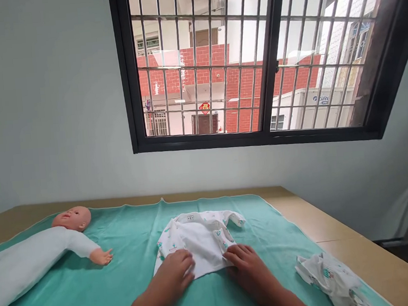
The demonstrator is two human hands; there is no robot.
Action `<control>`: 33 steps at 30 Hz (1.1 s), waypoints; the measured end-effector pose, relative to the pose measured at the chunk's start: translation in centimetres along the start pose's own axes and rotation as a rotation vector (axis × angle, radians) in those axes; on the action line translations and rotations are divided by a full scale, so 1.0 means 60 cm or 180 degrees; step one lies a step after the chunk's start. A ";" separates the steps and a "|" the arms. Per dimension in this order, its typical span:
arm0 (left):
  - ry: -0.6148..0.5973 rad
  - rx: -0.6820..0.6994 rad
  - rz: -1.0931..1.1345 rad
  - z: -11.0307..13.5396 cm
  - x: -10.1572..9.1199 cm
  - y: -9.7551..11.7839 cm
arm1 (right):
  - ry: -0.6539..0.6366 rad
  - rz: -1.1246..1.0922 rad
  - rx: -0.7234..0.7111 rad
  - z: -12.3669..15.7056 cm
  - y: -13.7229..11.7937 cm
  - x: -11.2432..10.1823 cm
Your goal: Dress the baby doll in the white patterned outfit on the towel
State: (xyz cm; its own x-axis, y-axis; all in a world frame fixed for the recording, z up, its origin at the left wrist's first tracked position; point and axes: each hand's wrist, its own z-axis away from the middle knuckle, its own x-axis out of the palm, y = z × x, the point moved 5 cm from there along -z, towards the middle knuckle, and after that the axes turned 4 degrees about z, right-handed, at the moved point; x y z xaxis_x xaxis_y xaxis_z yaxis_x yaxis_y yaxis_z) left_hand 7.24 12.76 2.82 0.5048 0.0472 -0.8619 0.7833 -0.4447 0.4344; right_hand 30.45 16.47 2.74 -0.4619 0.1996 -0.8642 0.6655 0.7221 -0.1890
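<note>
A small white baby shirt (202,241) with green and coloured prints lies spread over the green cloth (137,282), its collar label toward the wall. One sleeve extends to the right; the other side is folded in. At the shirt's lower left edge, my left hand (175,272) has its fingers curled onto the fabric. My right hand (248,270) grips the lower right edge, fingers bent over it. The thumbs and the exact pinch are partly hidden.
A baby doll (37,251) in a white suit lies on its back at the left. Another crumpled printed white garment (331,277) rests at the right. The wooden tabletop (355,249) shows beyond the cloth; behind it is a wall with a barred window (203,141).
</note>
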 end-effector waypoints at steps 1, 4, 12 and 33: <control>0.0072 0.0178 -0.0112 0.028 0.001 -0.008 | 0.0010 0.0037 0.0065 0.014 0.004 -0.005; 0.0524 0.0387 -0.0421 0.093 -0.006 -0.045 | 0.0158 0.0060 0.0474 0.033 0.034 -0.012; 0.0661 -0.0180 -0.0794 0.101 -0.018 -0.067 | 0.0203 0.0261 0.0340 0.019 0.037 -0.001; 0.1592 -0.0746 0.0075 0.138 -0.078 -0.088 | -0.0195 -0.0724 -0.0053 0.021 -0.011 -0.017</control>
State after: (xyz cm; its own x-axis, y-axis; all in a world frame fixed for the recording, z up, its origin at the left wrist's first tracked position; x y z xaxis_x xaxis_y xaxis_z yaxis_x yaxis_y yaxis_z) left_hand -2.26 7.46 2.37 0.5893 0.4842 -0.6468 0.8006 -0.2424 0.5480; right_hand 31.20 14.98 3.15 -0.5620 -0.0097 -0.8271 0.5384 0.7548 -0.3747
